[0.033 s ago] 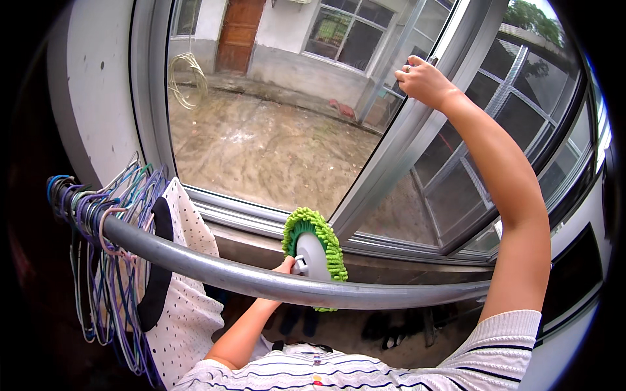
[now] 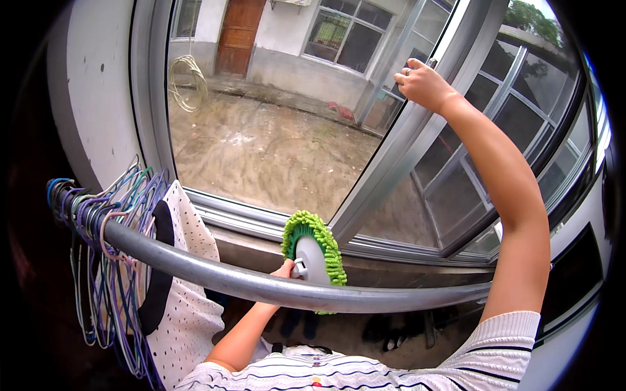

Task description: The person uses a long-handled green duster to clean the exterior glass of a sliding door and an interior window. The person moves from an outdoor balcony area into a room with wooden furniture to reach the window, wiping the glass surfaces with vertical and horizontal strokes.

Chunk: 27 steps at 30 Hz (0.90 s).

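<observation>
At the upper right my right arm reaches up, and my right hand (image 2: 424, 86), with a ring on one finger, curls at the upright metal edge of the sliding window sash (image 2: 383, 151). A small dark latch (image 2: 432, 63) sits beside its knuckles. Low in the middle, behind the metal rail, my left hand (image 2: 283, 268) grips a chenille mop head (image 2: 315, 257) at its grey mount. This head has a light grey plate and a bright green, noodle-like fringe. It stands tilted close to the window sill, its lower end partly hidden by the rail.
A thick metal clothes rail (image 2: 287, 287) crosses in front of me. Several wire hangers (image 2: 107, 260) crowd its left end, beside a white dotted garment (image 2: 186, 313). Through the glass lie a concrete yard (image 2: 261, 156), a brown door (image 2: 239, 39) and a coiled hose (image 2: 186, 81).
</observation>
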Available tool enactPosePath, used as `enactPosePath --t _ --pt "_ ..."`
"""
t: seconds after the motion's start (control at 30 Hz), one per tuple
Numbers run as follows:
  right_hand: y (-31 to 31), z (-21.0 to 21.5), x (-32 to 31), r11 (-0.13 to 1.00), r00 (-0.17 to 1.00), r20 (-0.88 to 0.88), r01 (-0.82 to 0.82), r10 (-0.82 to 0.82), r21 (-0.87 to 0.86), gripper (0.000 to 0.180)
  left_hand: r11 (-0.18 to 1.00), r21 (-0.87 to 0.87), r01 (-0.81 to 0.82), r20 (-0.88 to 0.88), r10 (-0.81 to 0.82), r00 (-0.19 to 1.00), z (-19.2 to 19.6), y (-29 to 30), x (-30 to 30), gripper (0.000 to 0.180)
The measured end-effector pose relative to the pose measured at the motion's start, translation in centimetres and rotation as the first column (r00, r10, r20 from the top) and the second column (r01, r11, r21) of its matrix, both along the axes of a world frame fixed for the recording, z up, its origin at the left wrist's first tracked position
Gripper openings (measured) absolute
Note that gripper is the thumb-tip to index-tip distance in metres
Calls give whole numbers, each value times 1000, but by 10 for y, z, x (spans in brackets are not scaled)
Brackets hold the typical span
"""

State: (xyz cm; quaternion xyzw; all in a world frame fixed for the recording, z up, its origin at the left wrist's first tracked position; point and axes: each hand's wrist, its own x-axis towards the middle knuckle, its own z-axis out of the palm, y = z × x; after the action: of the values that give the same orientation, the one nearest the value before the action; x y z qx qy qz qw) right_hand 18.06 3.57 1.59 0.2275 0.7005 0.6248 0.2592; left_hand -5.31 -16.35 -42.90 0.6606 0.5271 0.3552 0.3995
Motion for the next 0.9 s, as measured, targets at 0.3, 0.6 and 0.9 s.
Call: enactPosePath --t 0.3,0.6,0.9 --pt "2 5 -66 995 998 42 -50 47 89 14 997 -37 -68 -26 67 997 -13 2 -16 35" --pt "-2 -16 -176 834 786 -281 -507 551 218 11 990 4 -138 3 138 990 -21 11 -34 38" --pt "-8 -58 -104 961 861 -427 -256 274 101 61 988 -37 -149 68 151 986 -20 0 -55 34"
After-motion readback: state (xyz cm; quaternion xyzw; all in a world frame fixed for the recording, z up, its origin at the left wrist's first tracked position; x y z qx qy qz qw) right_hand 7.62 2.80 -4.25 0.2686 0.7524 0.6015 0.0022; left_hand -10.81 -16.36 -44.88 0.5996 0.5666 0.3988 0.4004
